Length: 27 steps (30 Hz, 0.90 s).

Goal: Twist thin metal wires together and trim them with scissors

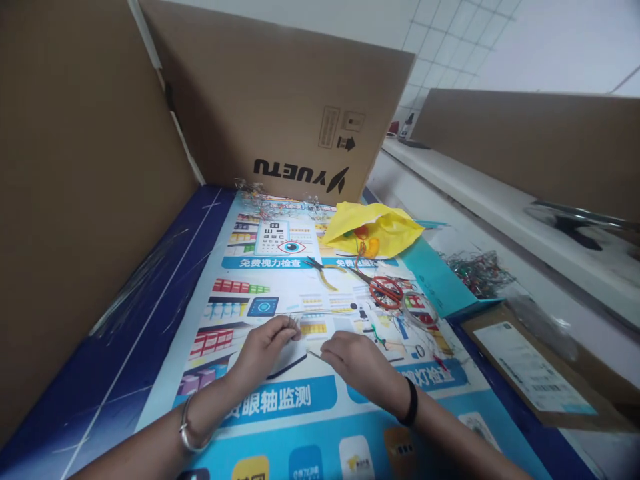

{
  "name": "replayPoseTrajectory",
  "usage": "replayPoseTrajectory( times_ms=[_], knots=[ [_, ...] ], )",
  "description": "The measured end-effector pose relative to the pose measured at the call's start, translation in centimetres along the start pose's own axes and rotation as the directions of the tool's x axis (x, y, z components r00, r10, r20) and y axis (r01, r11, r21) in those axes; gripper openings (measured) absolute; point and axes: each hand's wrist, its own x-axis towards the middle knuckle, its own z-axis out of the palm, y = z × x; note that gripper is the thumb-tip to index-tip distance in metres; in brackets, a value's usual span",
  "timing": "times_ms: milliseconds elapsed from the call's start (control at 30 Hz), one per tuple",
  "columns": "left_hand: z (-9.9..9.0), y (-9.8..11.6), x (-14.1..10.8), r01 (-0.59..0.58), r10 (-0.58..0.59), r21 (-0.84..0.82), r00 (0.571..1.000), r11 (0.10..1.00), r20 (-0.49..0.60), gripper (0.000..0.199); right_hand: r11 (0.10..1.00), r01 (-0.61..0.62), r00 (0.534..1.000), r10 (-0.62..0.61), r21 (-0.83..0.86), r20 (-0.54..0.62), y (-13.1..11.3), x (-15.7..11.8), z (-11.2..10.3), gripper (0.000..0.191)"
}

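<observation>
My left hand (273, 341) is closed in a pinch, with thin wire ends showing at its fingertips. To its right, my right hand (353, 358) is also closed, and a thin stick-like piece (315, 355) sticks out from its fingers toward the left. The hands are apart, over the printed poster sheet (320, 393). A dark thin strip (287, 367) lies below and between them. Beyond the hands are pliers with yellow handles (327, 272) and red-handled scissors (385, 292). What exactly the fingertips grip is too small to make out.
A yellow bag (395, 233) holding red and orange items lies at the back. Wire tangles (480, 272) sit at right, and a wire coil (420, 310) is nearer. Cardboard panels (280, 87) stand behind and left. A flat cardboard package (535, 367) lies at right.
</observation>
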Motion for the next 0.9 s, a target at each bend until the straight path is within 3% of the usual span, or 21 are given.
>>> replayPoseTrajectory(
  times_ms=[133, 267, 500, 633, 767, 900],
  knots=[
    [0.1, 0.1, -0.2, -0.005, 0.005, 0.019, 1.000, 1.000, 0.000, 0.019, 0.965, 0.043, 0.981, 0.007, 0.259, -0.192, -0.6, 1.8, 0.4, 0.021],
    [0.2, -0.1, -0.3, -0.013, 0.013, 0.000, 1.000, 1.000, -0.013, 0.018, 0.894, 0.145, 0.954, -0.012, 0.425, -0.299, -1.7, 3.4, 0.8, 0.019],
    [0.0, -0.4, 0.0, 0.034, -0.034, -0.028, 0.999, 0.999, 0.002, 0.019, 0.777, 0.157, 0.964, 0.014, 0.610, -0.265, -2.2, 4.8, 0.4, 0.013],
    [0.0, 0.0, 0.0, 0.051, -0.051, -0.016, 0.999, 0.999, 0.018, 0.019, 0.779, 0.103, 0.968, 0.065, 0.619, -0.244, -2.1, 4.9, 0.8, 0.009],
    [0.0, 0.2, -0.1, 0.048, -0.048, -0.015, 0.999, 0.999, 0.017, 0.017, 0.839, 0.152, 0.935, 0.049, 0.522, -0.351, -2.3, 4.9, 1.2, 0.012],
    [0.1, 0.0, -0.2, 0.024, -0.022, -0.056, 0.999, 0.998, 0.024, 0.018, 0.862, 0.231, 0.900, -0.012, 0.452, -0.436, -2.7, 4.1, -0.1, 0.016]
  ],
)
